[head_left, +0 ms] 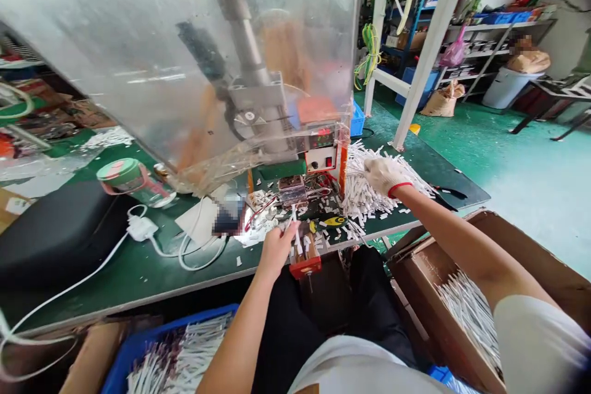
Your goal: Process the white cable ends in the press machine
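My left hand (277, 248) is bare and closed, with thumb and finger pinched on a thin white sleeved wire (294, 214). That wire points up toward a small metal fixture (292, 189) under the machine. Beneath the fingertips is a red block (305, 266) at the table's edge, with white pieces on top. My right hand (385, 176), in a white knit glove with a red cuff, rests on a large heap of white sleeved wires (362, 194). Its fingers look curled, but whatever lies in them is hidden among the heap.
A cloudy clear shield (152, 61) hangs before the press. A yellow-handled tool (335, 221), black pliers (450, 192), a lidded jar (133, 181) and white cables (143, 228) lie on the green table. Below stand a blue crate (122, 351) and a cardboard box (415, 283) of wires.
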`<state>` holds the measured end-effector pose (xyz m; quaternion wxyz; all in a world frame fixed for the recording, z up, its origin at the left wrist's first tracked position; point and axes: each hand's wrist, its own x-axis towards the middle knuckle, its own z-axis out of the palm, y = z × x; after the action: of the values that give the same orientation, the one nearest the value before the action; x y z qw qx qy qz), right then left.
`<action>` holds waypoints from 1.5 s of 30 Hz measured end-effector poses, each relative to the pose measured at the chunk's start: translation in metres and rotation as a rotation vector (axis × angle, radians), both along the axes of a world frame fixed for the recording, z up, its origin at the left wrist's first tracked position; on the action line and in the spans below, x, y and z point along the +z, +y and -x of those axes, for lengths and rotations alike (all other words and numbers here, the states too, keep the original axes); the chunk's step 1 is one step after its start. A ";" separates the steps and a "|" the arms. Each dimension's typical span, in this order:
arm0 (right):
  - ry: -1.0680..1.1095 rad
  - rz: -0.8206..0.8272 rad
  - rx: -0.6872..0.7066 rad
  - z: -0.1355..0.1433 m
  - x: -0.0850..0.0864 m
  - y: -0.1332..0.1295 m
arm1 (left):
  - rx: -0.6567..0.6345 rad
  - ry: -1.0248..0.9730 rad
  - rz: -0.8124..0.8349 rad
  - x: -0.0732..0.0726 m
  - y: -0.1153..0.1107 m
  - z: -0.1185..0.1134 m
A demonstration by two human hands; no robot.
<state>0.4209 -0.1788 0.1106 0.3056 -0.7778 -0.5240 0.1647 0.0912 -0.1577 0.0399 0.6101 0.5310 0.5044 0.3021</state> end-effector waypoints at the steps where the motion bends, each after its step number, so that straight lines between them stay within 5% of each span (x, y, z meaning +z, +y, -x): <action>1: -0.038 0.013 -0.005 -0.001 -0.001 0.004 | 0.018 -0.027 0.010 0.001 0.003 -0.003; 5: -0.120 -0.075 -0.138 -0.014 0.001 0.016 | 0.066 -0.126 0.043 0.001 0.008 -0.005; 10: 0.363 -0.523 -0.317 -0.030 0.009 0.018 | 0.082 -0.282 0.092 0.004 -0.007 0.011; 13: 0.655 -0.592 -0.286 -0.019 0.014 0.002 | 0.124 -0.336 0.088 0.007 -0.023 0.031; 16: 0.945 -0.493 -0.128 0.021 0.016 -0.029 | 0.187 -0.374 0.090 0.008 -0.037 0.052; 19: 1.071 -0.119 0.097 0.085 0.006 -0.053 | 0.230 -0.406 0.084 0.008 -0.047 0.065; 22: 1.132 0.158 0.234 0.146 -0.018 -0.047 | 0.239 -0.406 0.081 0.009 -0.052 0.069; 25: 1.147 0.185 0.181 0.183 -0.045 -0.022 | 0.261 -0.394 0.088 0.010 -0.056 0.072; 30: 1.135 0.178 0.110 0.200 -0.066 0.003 | 0.301 -0.402 0.114 0.005 -0.060 0.082; 45: 1.122 0.234 0.070 0.196 -0.065 0.007 | 0.211 -0.360 0.130 0.001 -0.061 0.089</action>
<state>0.2245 -0.1718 0.0461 0.4430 -0.5824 -0.2853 0.6190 0.0024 -0.2191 0.0411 0.6884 0.3722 0.4586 0.4209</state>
